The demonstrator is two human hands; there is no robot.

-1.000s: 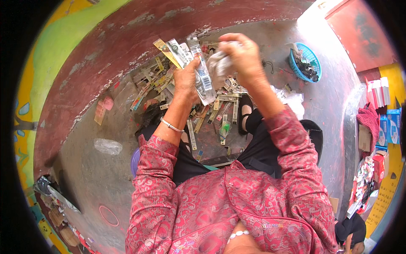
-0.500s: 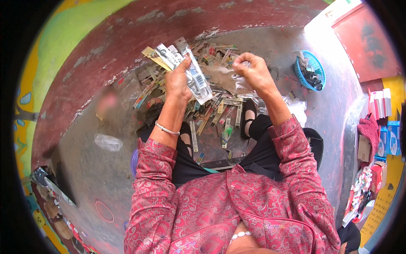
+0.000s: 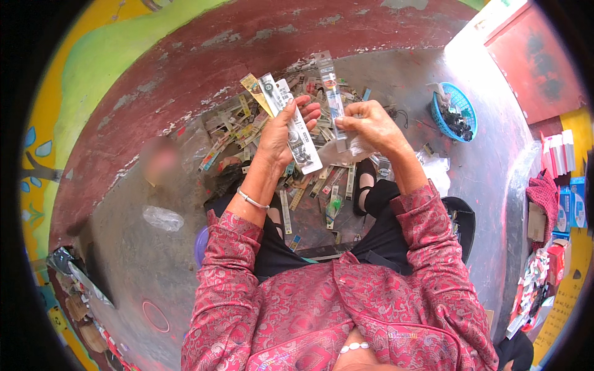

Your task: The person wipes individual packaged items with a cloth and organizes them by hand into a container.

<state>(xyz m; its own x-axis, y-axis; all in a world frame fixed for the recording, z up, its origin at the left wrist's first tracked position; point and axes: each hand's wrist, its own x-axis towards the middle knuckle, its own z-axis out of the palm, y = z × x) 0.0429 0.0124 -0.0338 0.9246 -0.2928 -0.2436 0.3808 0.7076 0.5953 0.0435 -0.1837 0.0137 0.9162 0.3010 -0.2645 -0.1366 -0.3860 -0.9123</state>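
Observation:
Several long, narrow packets (image 3: 302, 143), white-fronted with a yellow one behind, are held fanned out in my left hand (image 3: 279, 137). Its thumb presses on the top packet, while the other fingers show stretched out behind. A single clear, slim packet (image 3: 332, 93) stands nearly upright in my right hand (image 3: 371, 127), pinched between thumb and fingers. A crumpled clear plastic piece (image 3: 354, 150) hangs under that hand; how it is held I cannot make out. Beyond and below both hands, a heap of similar narrow packets (image 3: 238, 127) lies spread on the floor.
A blue plastic basket (image 3: 473, 111) with dark items stands at the right. Clear plastic bags lie right of my legs (image 3: 438, 173) and on the left floor (image 3: 163, 218). A purple rounded object (image 3: 201, 246) is beside my left leg. Boxes (image 3: 577, 201) line the right wall.
My right hand has moved down and left and now holds a clear packet that was in my left hand's fan. My left hand has shifted right with the remaining packets.

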